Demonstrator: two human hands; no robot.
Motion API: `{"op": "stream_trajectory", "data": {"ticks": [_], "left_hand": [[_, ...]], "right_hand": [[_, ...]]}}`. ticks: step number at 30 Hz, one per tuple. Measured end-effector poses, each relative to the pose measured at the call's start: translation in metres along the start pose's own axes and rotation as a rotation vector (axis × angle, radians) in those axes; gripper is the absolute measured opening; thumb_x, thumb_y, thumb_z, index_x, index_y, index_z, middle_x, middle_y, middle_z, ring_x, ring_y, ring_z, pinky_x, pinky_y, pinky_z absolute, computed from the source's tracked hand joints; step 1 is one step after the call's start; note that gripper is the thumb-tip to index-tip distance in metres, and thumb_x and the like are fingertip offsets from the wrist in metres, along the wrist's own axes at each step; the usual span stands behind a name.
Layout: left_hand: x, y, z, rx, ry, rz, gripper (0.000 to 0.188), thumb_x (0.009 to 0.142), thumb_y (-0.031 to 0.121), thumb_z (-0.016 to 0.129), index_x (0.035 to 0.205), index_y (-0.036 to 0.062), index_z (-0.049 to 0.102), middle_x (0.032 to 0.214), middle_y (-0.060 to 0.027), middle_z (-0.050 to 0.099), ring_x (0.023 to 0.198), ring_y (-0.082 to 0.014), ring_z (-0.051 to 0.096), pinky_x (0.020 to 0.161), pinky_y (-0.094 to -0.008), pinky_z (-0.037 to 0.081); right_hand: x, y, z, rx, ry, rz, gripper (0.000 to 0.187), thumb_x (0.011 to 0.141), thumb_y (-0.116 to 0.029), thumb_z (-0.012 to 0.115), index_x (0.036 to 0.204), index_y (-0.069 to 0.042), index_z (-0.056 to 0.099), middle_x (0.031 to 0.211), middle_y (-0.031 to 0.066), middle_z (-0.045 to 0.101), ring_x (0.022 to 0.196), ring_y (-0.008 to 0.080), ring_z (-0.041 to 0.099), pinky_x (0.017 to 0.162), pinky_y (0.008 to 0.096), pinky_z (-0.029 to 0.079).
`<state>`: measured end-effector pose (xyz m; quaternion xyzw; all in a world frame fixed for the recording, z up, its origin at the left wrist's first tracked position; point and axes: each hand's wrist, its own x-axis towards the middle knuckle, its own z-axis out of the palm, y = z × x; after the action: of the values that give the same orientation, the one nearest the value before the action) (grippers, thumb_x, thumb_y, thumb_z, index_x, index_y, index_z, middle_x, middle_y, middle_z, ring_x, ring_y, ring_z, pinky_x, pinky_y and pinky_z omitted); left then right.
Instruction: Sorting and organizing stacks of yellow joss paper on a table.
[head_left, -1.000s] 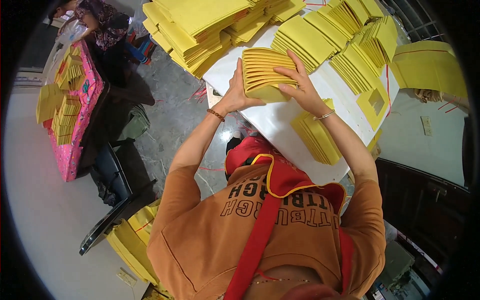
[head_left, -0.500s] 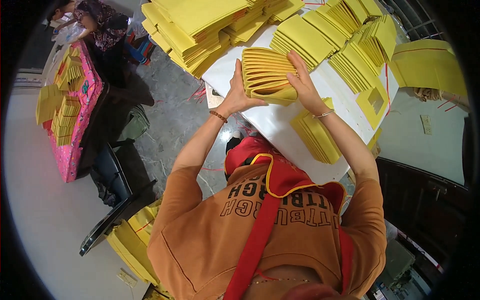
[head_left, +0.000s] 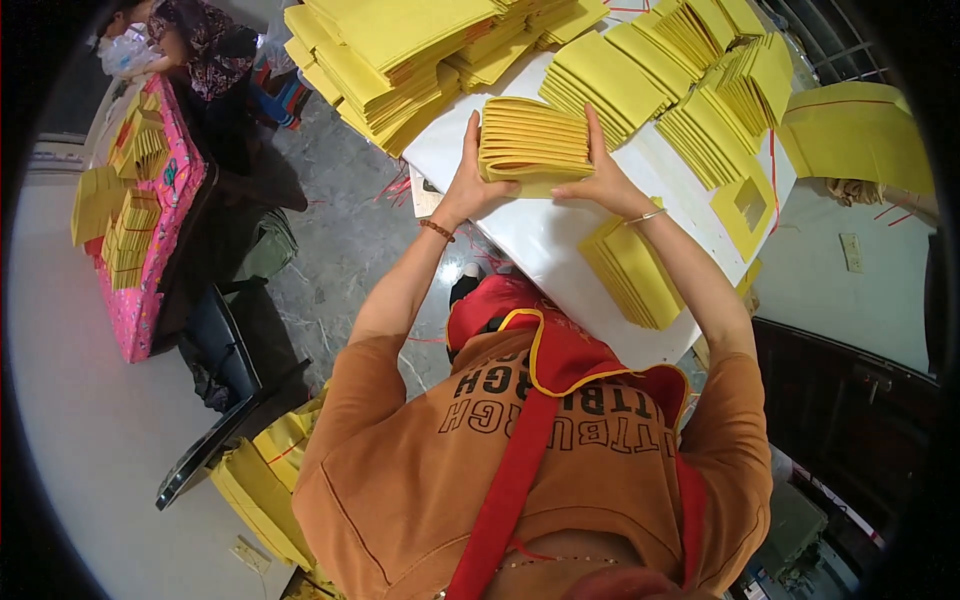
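Both of my hands hold one fanned bundle of yellow paper sheets (head_left: 533,147) over the white table (head_left: 540,240). My left hand (head_left: 470,180) grips its left end, thumb up along the side. My right hand (head_left: 602,178) presses on its right end, fingers laid over the top. A bracelet sits on each wrist. Just right of my right forearm lies a smaller yellow stack (head_left: 633,272) on the table.
Large piles of yellow sheets (head_left: 400,50) crowd the table's far side, with several fanned rows (head_left: 700,90) to the right. A pink table (head_left: 140,230) at left carries more yellow bundles, and a person (head_left: 195,35) sits beside it. Yellow packs (head_left: 262,470) lie on the floor.
The bundle went from tilted up on edge to lying flatter. My hands have shifted along its two ends, the right one now over the top.
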<state>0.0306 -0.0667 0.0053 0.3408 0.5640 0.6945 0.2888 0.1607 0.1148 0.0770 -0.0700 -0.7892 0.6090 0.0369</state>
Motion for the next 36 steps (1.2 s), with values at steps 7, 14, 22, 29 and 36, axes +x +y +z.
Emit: {"op": "stream_trajectory", "data": {"ticks": [7,14,22,29,36], "left_hand": [[-0.002,0.003,0.002,0.198,-0.042,0.070,0.139,0.047,0.031,0.088,0.138,-0.0006,-0.012,0.140,-0.0224,0.023,0.130,-0.0318,0.026,0.107,-0.0373,0.023],[-0.001,-0.015,-0.003,0.473,0.039,0.067,0.133,0.048,0.031,0.087,0.138,-0.0039,-0.005,0.132,-0.0231,0.034,0.121,-0.0352,0.036,0.103,-0.0387,0.028],[-0.007,-0.005,0.006,0.445,0.081,0.083,0.102,0.052,0.018,0.084,0.130,-0.0049,0.022,0.122,-0.0218,0.042,0.114,-0.0304,0.044,0.097,-0.0358,0.036],[-0.006,0.046,0.019,0.471,0.085,0.038,0.087,0.057,0.031,0.082,0.116,-0.0060,0.031,0.108,-0.0208,0.053,0.102,-0.0295,0.055,0.087,-0.0370,0.044],[-0.002,0.143,0.060,0.152,-0.173,0.217,0.104,0.069,0.032,0.075,0.143,0.0061,0.007,0.114,-0.0132,0.047,0.102,-0.0218,0.048,0.085,-0.0310,0.041]], "right_hand": [[0.009,0.003,0.010,0.269,-0.018,0.017,0.125,0.062,-0.007,0.079,0.140,-0.014,-0.018,0.140,0.0142,0.028,0.129,0.0223,0.028,0.106,0.0347,0.023],[0.012,0.014,0.009,0.253,-0.055,0.039,0.126,0.062,-0.002,0.078,0.139,-0.015,-0.020,0.140,0.0151,0.027,0.128,0.0220,0.031,0.105,0.0337,0.027],[0.015,0.025,0.008,0.169,-0.039,-0.061,0.117,0.062,-0.006,0.079,0.141,-0.006,-0.007,0.136,0.0130,0.032,0.125,0.0198,0.034,0.104,0.0316,0.028],[0.007,-0.021,-0.006,0.196,-0.002,0.027,0.086,0.064,-0.012,0.077,0.133,-0.002,0.028,0.124,0.0103,0.046,0.117,0.0190,0.043,0.098,0.0308,0.035],[-0.038,-0.033,-0.040,0.942,0.094,-0.044,0.067,0.068,-0.022,0.070,0.125,0.000,0.043,0.122,0.0142,0.051,0.110,0.0265,0.052,0.096,0.0392,0.042]]}}
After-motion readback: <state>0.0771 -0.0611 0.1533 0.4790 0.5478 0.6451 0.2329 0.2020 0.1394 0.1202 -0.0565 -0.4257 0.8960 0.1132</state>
